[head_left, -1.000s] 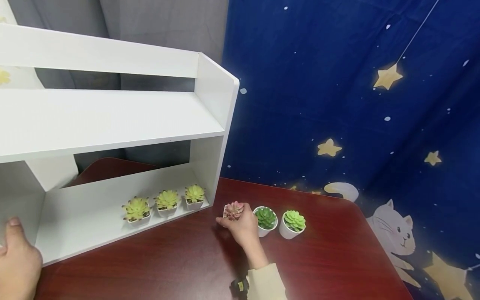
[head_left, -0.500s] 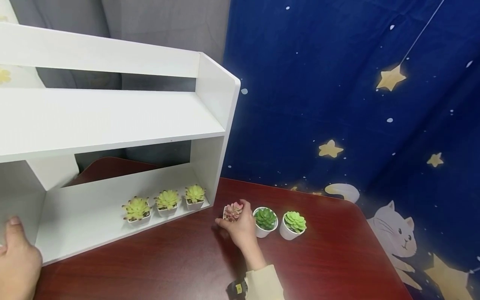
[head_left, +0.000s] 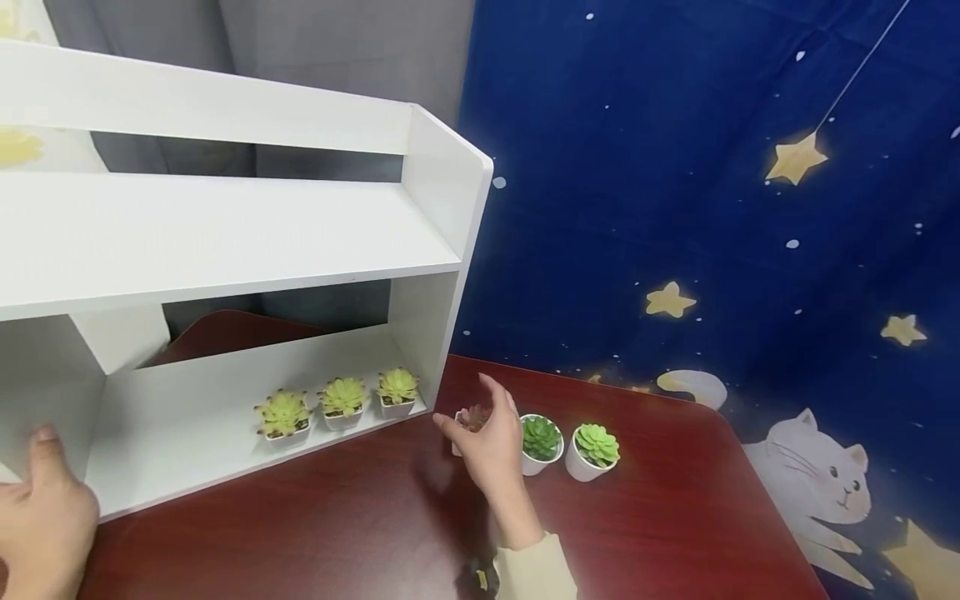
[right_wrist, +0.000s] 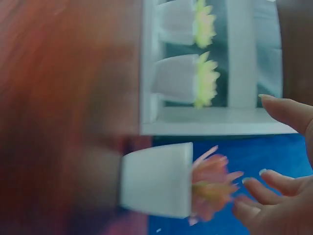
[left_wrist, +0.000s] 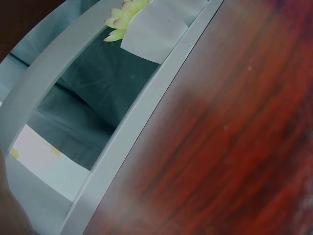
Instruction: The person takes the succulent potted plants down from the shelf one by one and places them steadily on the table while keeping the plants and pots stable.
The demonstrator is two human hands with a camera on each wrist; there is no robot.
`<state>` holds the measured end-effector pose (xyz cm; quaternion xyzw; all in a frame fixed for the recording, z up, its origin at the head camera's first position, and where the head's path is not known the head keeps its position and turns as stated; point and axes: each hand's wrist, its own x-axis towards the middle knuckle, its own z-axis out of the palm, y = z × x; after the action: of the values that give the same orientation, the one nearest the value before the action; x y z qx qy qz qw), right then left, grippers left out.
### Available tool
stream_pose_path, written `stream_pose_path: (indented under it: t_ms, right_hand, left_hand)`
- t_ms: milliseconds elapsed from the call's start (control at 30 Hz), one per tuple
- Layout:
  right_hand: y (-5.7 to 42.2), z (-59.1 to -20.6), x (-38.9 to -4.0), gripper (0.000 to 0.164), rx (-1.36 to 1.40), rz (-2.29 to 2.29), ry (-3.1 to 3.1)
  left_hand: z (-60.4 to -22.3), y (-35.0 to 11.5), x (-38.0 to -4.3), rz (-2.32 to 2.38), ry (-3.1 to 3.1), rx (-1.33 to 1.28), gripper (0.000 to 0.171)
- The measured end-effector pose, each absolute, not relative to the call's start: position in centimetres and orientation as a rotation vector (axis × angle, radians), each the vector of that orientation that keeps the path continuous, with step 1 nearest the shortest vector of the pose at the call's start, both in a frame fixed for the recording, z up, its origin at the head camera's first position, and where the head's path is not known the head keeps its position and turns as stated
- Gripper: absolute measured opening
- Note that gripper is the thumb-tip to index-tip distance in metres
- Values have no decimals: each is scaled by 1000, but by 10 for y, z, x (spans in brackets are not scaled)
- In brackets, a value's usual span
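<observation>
A pink potted succulent (head_left: pixel 472 417) in a white pot (right_wrist: pixel 156 180) stands on the red-brown table, just right of a white shelf unit (head_left: pixel 225 229). My right hand (head_left: pixel 497 450) hovers at it with thumb and fingers spread, and the right wrist view shows fingertips beside its leaves. My left hand (head_left: pixel 51 521) grips the front edge of the shelf unit's left upright panel, thumb on the inner face. Three yellow-green succulents (head_left: pixel 283 412) in white pots line the right part of the bottom shelf.
Right of my right hand stand a dark green succulent (head_left: pixel 541 438) and a light green succulent (head_left: pixel 596 446) in round white pots. A blue curtain (head_left: pixel 675 167) with stars and a cat hangs behind the table (head_left: pixel 660 517).
My right hand has let go of the pink succulent and its fingers have spread apart. The pot stays in place. My left hand keeps its hold on the panel while the head view shifts slightly.
</observation>
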<state>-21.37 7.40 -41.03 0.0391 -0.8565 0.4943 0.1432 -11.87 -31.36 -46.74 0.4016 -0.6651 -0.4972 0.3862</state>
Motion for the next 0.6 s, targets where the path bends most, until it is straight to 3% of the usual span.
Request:
stream_pose_path:
  t_ms: [200,600]
  right_hand:
    - [65,-394,-206,69,176,1549,-2485]
    - [31,-397,-216,72,347,1454,-2647]
  left_hand:
    - [-468,-311,-122,-1232,-1613,899,53]
    - [-470,-315,-123,-1154,-1578,794,47]
